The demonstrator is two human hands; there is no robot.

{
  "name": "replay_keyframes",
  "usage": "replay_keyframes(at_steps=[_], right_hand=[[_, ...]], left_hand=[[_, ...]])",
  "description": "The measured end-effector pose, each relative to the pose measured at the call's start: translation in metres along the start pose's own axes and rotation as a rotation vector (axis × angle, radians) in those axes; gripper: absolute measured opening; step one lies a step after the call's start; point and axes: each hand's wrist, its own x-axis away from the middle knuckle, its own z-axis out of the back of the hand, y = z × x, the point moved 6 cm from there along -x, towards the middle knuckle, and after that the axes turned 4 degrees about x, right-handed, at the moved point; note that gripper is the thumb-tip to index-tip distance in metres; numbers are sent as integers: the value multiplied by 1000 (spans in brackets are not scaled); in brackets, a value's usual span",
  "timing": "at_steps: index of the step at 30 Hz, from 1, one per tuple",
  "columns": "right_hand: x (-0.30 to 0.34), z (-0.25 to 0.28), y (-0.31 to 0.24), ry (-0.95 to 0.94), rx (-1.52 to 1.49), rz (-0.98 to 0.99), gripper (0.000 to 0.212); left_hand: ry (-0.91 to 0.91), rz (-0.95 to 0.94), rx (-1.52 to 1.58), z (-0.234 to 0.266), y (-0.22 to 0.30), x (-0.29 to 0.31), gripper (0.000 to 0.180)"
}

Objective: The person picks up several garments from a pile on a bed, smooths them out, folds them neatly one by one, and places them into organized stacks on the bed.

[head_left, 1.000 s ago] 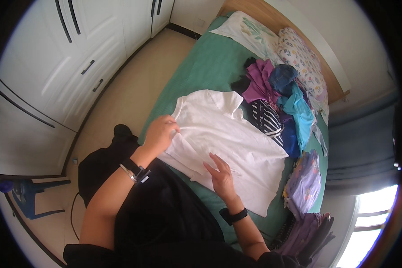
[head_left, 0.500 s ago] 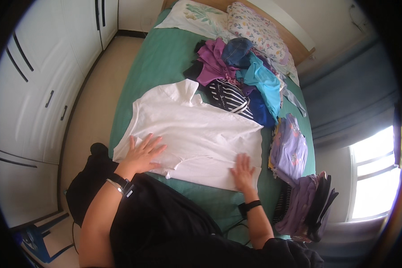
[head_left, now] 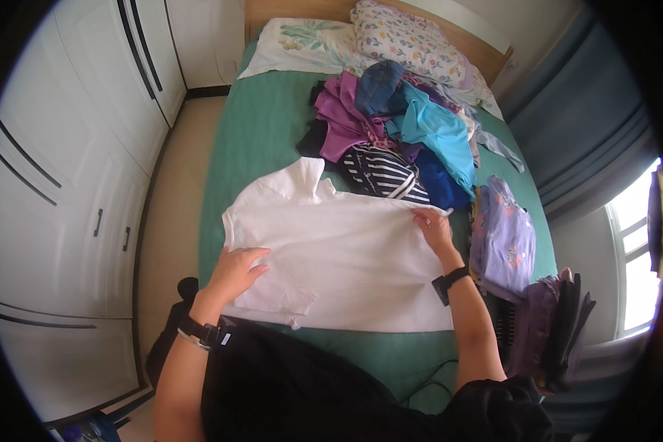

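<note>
The right hand (head_left: 436, 232) has moved away from the near edge of the bed (head_left: 254, 118) to the far right corner of the white shirt (head_left: 346, 254). The left hand (head_left: 237, 274) has less spread fingers.

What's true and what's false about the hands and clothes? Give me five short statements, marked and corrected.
1. The white T-shirt lies on the green bedsheet. True.
2. The right hand is at the denim garment. False: it is at the T-shirt's upper right corner.
3. The left hand is at the T-shirt's left side. True.
4. The folded lavender garment lies left of the T-shirt. False: it lies to the right.
5. The striped garment lies beyond the T-shirt. True.
</note>
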Motion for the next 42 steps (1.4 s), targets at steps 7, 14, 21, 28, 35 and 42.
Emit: replay_keyframes(at_steps=[7, 14, 21, 28, 35, 42], right_hand=[[-47, 8, 68, 169, 313, -97, 26], [-67, -46, 151, -90, -473, -399, 55], [-80, -51, 154, -192, -745, -496, 58], [-65, -34, 149, -141, -709, -516, 55], [-38, 4, 118, 80, -303, -453, 23], [-29, 56, 50, 160, 359, -219, 17]], left_hand=[[219, -108, 43, 31, 3, -85, 31], [341, -138, -78, 17, 2, -229, 50], [388, 321, 200, -8, -31, -303, 68], [355, 95, 650, 58, 11, -273, 26], [313, 5, 686, 86, 27, -202, 11], [369, -37, 796, 100, 39, -179, 12]])
